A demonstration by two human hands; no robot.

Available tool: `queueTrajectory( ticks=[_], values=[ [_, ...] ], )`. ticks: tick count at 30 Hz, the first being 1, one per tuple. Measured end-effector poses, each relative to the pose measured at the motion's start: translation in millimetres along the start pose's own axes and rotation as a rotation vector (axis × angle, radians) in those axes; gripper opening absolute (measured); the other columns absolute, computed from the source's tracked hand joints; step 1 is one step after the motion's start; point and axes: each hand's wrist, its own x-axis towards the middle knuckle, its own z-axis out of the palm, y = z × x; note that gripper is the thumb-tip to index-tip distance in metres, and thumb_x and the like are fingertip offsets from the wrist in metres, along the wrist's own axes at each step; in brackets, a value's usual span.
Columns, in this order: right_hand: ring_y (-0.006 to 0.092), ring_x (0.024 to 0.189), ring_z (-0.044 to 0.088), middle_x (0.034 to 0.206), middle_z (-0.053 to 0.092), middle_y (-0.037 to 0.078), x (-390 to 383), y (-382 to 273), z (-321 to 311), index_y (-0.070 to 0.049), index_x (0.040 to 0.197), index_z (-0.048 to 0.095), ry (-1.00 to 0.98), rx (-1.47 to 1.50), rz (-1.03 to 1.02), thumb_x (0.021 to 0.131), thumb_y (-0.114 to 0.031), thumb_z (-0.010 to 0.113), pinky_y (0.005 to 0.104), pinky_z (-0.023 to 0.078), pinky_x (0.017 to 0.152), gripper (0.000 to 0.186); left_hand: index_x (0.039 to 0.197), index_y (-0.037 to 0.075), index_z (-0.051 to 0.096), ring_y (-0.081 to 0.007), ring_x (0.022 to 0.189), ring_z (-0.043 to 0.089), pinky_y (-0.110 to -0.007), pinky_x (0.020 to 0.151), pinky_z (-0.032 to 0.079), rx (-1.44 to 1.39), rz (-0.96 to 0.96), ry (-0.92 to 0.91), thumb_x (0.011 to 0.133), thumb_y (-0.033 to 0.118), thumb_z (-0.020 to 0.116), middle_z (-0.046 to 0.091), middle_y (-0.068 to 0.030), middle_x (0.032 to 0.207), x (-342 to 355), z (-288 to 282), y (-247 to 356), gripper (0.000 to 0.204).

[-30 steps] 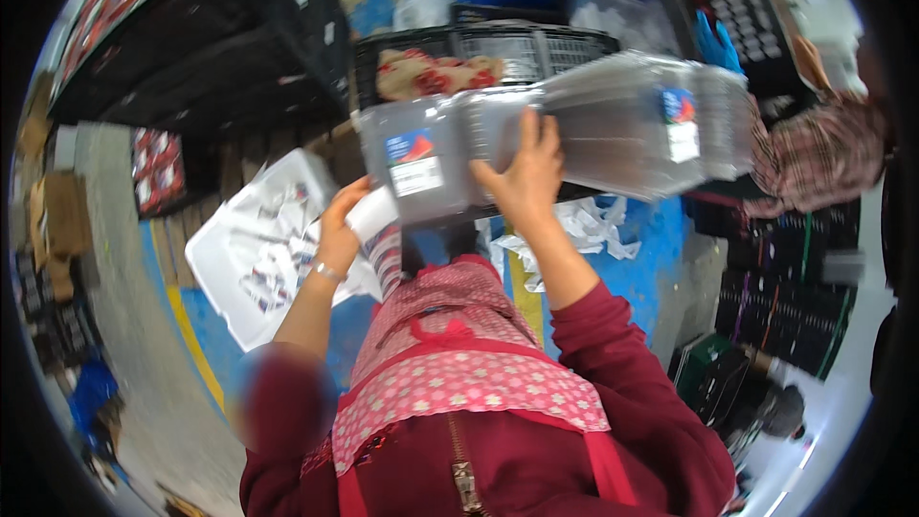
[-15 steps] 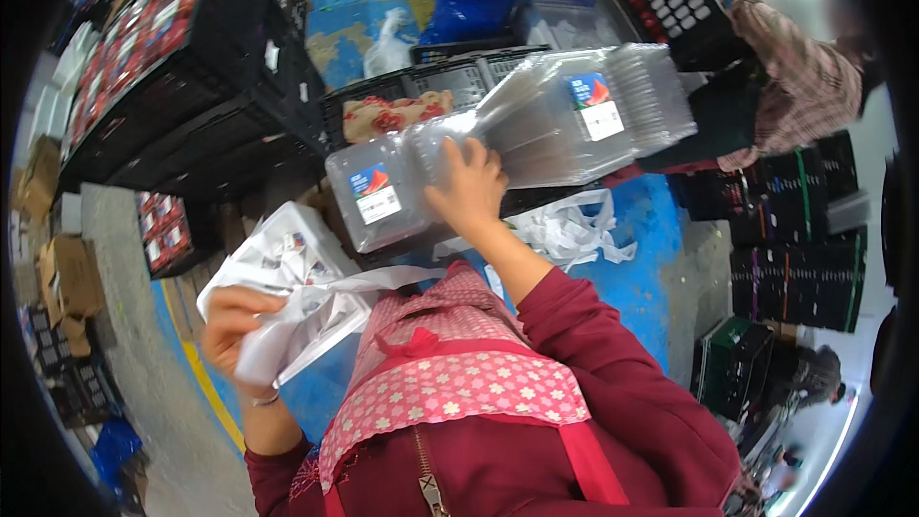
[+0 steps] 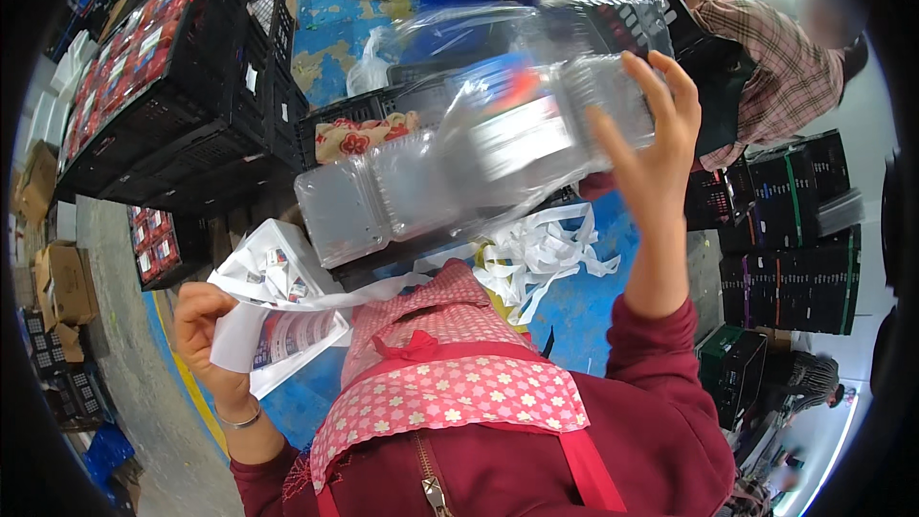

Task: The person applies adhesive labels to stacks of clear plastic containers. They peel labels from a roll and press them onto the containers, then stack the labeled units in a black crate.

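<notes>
A tall stack of black crates [image 3: 182,148] stands on my left, with red packs on top. A long row of clear plastic boxes [image 3: 347,209] lies in front of me. Under my left side is a white tub [image 3: 304,251]. My right hand [image 3: 661,120] is wide open at the boxes' right end — too blurry to tell if it grips. My left hand [image 3: 206,325] pinches a white paper strip [image 3: 237,337] — it trails toward my apron [image 3: 459,393].
</notes>
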Motion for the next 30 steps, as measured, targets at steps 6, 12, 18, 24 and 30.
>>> queueTrajectory(
  ticks=[6,12,18,24,30],
  values=[
    [0.0294,0.133,0.047,0.142,0.053,0.011,-8.7,149.9,37.1,-0.022,0.13,0.064,-0.514,0.12,0.424,0.081,-0.04,0.073,0.0411,0.038,0.108,0.053,0.084,0.006,0.059,-0.0132,0.075,0.051,-0.025,0.07,0.041,0.068,0.072,-0.215,0.078,-0.005,0.069,0.052,-0.0048,0.083,1.5,2.3,-6.4,0.016],
    [0.0338,0.135,0.044,0.146,0.046,0.015,-21.6,115.5,16.2,-0.014,0.135,0.058,-0.526,0.059,0.266,0.083,-0.039,0.074,0.0422,0.036,0.109,0.061,0.088,0.003,0.059,-0.0168,0.076,0.058,-0.026,0.071,0.047,0.114,-0.01,-0.008,0.076,-0.007,0.071,0.057,-0.0091,0.085,-7.9,-31.2,-19.6,0.019],
    [0.0353,0.123,0.052,0.133,0.057,0.017,-38.4,93.7,57.1,-0.006,0.131,0.057,-0.24,-0.219,0.034,0.09,-0.024,0.067,0.0451,0.041,0.101,0.046,0.097,0.002,0.061,-0.0147,0.078,0.057,-0.025,0.07,0.047,-0.015,-0.207,-0.166,0.081,0.001,0.071,0.059,-0.0064,0.09,-20.8,-28.9,-72.6,0.018],
    [0.0246,0.097,0.06,0.1,0.069,0.007,-91.8,-189.4,105.1,-0.008,0.104,0.072,-0.725,0.894,-0.074,0.073,-0.027,0.083,0.0357,0.039,0.091,0.038,0.101,0.004,0.06,-0.0084,0.083,0.061,-0.024,0.077,0.05,-0.367,-0.436,-0.365,0.076,0.0,0.081,0.063,-0.0025,0.092,1.6,-2.3,-91.5,0.033],
    [0.0191,0.086,0.065,0.094,0.071,0.007,-126.0,-226.7,134.9,-0.004,0.091,0.073,-0.78,1.219,0.358,0.08,-0.009,0.075,0.032,0.047,0.081,0.012,0.092,0.004,0.062,-0.0089,0.077,0.059,-0.022,0.07,0.047,-0.249,-0.333,-0.45,0.076,0.0,0.08,0.062,-0.0021,0.084,-8.3,-29.7,-130.0,0.025]
  ],
)
